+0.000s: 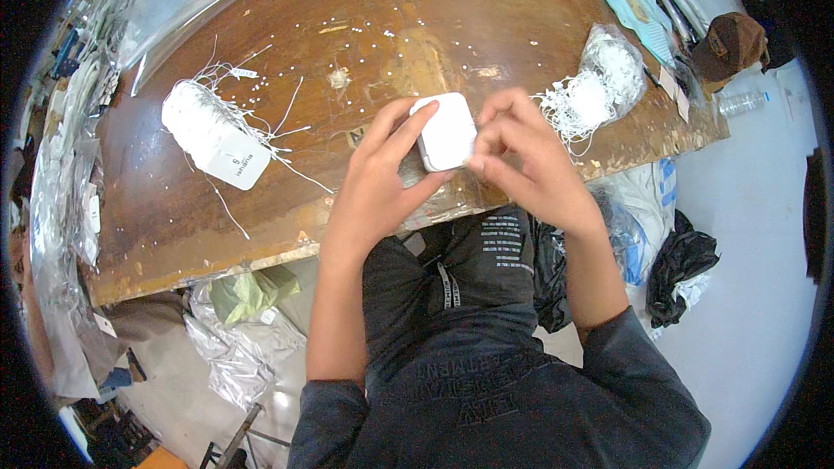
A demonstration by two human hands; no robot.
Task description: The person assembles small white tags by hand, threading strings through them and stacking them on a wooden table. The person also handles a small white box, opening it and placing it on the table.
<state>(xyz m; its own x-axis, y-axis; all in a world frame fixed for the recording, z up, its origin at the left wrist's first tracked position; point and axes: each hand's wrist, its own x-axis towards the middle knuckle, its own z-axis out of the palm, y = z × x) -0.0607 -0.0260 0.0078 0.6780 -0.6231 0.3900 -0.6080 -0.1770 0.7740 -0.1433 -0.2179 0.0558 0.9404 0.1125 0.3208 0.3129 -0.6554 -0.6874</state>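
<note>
My left hand (382,169) grips a stack of white cards with rounded corners (447,132) just over the table's near edge, thumb below and fingers along its left side. My right hand (530,161) is closed at the stack's lower right corner, thumb and fingertips pinched together there. What they pinch is too small to make out. Left of my hands lies a bundle of white hang tags (236,159) with loose white strings (282,135) fanning out.
The worn wooden table (287,78) is dotted with small white bits. At right lie a heap of white string (578,108) and a clear bag (612,65) of more. Clear plastic packets (65,234) line the left edge. A brown cap (731,45) sits at far right.
</note>
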